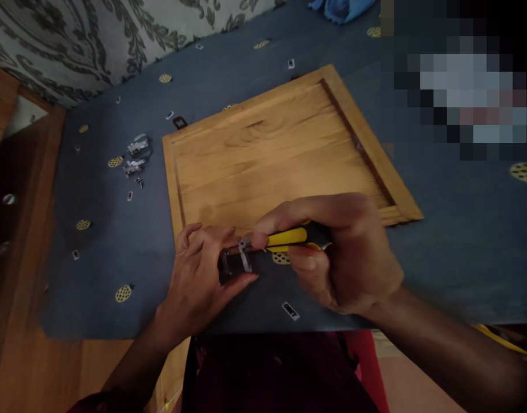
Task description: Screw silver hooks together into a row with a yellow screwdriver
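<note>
A framed wooden cabinet door (263, 155) lies flat on the blue cloth. At its near edge is a small metal hinge (245, 258). My left hand (197, 267) curls around the hinge, fingers over the door's edge and thumb stretched below the metal. My right hand (347, 255) is closed round the yellow and black handle of a screwdriver (287, 237). Its shaft points left towards the hinge; the tip is hard to make out. More metal hinges (136, 152) lie left of the door, with a few small screws (139, 182) beside them.
The blue patterned cloth (95, 252) covers the table. Wooden furniture (39, 229) stands along the left side, and a patterned wall (95, 34) rises behind. A blue bundle (343, 8) sits at the far edge. The upper right corner is pixelated.
</note>
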`<state>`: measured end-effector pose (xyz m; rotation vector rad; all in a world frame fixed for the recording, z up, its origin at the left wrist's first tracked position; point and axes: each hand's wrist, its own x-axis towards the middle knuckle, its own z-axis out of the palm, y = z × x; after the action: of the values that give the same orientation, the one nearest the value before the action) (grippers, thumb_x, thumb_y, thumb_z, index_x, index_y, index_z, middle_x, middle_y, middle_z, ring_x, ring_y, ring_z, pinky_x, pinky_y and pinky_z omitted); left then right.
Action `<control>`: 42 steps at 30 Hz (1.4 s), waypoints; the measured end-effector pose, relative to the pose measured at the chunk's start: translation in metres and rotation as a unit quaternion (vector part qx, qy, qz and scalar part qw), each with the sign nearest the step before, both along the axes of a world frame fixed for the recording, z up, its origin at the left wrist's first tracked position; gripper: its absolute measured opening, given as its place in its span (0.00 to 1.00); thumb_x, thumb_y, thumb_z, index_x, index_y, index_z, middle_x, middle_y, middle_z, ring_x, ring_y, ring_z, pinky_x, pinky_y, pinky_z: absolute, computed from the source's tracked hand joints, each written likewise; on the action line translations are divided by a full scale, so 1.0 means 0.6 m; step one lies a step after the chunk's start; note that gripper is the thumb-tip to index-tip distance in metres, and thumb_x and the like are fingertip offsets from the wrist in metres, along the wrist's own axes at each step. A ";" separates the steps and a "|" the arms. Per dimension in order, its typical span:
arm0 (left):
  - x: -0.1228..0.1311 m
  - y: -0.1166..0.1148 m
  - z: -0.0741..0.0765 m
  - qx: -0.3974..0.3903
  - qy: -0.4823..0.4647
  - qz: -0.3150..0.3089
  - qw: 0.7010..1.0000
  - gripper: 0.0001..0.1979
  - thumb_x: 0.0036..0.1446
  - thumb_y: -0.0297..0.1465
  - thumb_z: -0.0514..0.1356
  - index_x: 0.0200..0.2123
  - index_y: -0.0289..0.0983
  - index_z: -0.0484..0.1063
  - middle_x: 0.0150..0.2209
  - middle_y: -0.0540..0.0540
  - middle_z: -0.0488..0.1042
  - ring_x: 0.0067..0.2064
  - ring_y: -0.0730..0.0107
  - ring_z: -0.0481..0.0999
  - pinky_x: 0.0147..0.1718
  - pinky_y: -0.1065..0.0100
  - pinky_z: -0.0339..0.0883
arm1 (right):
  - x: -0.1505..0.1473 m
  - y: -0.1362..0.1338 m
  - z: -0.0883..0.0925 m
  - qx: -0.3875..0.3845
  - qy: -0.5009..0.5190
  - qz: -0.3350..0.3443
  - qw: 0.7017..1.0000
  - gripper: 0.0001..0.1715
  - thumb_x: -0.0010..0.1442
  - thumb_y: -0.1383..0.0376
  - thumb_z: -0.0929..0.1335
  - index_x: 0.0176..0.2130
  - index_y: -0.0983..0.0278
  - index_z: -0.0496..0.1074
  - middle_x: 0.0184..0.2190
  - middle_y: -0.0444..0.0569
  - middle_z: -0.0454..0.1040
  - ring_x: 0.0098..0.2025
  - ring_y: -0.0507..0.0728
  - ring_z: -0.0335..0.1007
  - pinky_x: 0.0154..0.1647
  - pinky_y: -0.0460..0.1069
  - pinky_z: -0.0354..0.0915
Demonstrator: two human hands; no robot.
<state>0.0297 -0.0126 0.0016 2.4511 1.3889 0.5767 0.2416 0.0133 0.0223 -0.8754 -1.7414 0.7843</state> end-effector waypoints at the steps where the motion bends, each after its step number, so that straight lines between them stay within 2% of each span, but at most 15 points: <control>1: 0.000 0.000 0.000 0.002 -0.002 0.000 1.000 0.25 0.62 0.43 0.65 0.56 0.43 0.61 0.46 0.44 0.79 0.48 0.55 0.80 0.59 0.41 0.64 | 0.000 0.000 0.000 -0.002 -0.004 0.001 1.000 0.06 0.66 0.61 0.66 0.37 0.57 0.72 0.29 0.45 0.81 0.29 0.56 0.81 0.30 0.49 0.78; 8: -0.002 0.001 -0.002 0.018 -0.003 0.003 1.000 0.24 0.61 0.43 0.66 0.55 0.43 0.63 0.45 0.46 0.78 0.47 0.55 0.79 0.56 0.45 0.66 | 0.002 0.002 0.001 0.022 -0.011 0.005 1.000 0.06 0.67 0.61 0.65 0.37 0.58 0.72 0.29 0.44 0.81 0.29 0.54 0.80 0.29 0.45 0.76; 16: -0.003 0.004 -0.003 0.024 -0.001 0.001 1.000 0.22 0.62 0.45 0.64 0.53 0.41 0.64 0.43 0.45 0.77 0.44 0.58 0.78 0.51 0.49 0.69 | 0.004 0.001 0.000 0.018 -0.030 0.002 0.999 0.09 0.68 0.61 0.65 0.37 0.58 0.73 0.29 0.45 0.81 0.29 0.55 0.81 0.26 0.47 0.75; 21: -0.003 0.004 -0.003 0.022 0.001 -0.001 1.000 0.20 0.63 0.45 0.64 0.51 0.42 0.66 0.44 0.45 0.77 0.45 0.57 0.78 0.50 0.48 0.68 | 0.002 0.001 0.000 0.014 -0.029 -0.004 0.999 0.09 0.67 0.63 0.64 0.36 0.58 0.73 0.28 0.45 0.81 0.28 0.56 0.80 0.27 0.48 0.76; 30: -0.002 0.003 -0.001 0.014 -0.004 0.003 1.000 0.22 0.61 0.46 0.65 0.53 0.43 0.66 0.44 0.46 0.77 0.45 0.57 0.78 0.51 0.50 0.68 | 0.002 -0.002 -0.005 0.010 -0.004 0.007 1.000 0.05 0.67 0.63 0.65 0.38 0.57 0.71 0.30 0.45 0.81 0.33 0.56 0.82 0.32 0.48 0.78; 37: 0.000 0.004 0.003 0.017 0.010 -0.005 1.000 0.22 0.64 0.49 0.61 0.52 0.41 0.66 0.46 0.44 0.78 0.46 0.57 0.78 0.49 0.50 0.68 | 0.005 -0.005 -0.011 0.006 0.019 -0.017 1.000 0.03 0.66 0.63 0.67 0.39 0.58 0.72 0.31 0.46 0.82 0.31 0.56 0.81 0.28 0.48 0.77; 42: 0.000 0.004 0.001 0.026 0.008 -0.005 1.000 0.22 0.64 0.50 0.60 0.52 0.42 0.67 0.45 0.44 0.78 0.45 0.56 0.77 0.48 0.50 0.69 | 0.007 -0.005 -0.012 0.012 0.010 -0.008 1.000 0.06 0.67 0.61 0.67 0.38 0.59 0.74 0.31 0.47 0.82 0.31 0.55 0.82 0.31 0.46 0.77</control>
<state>0.0298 -0.0099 0.0020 2.5075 1.3850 0.5998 0.2456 0.0100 0.0151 -0.8613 -1.7205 0.7569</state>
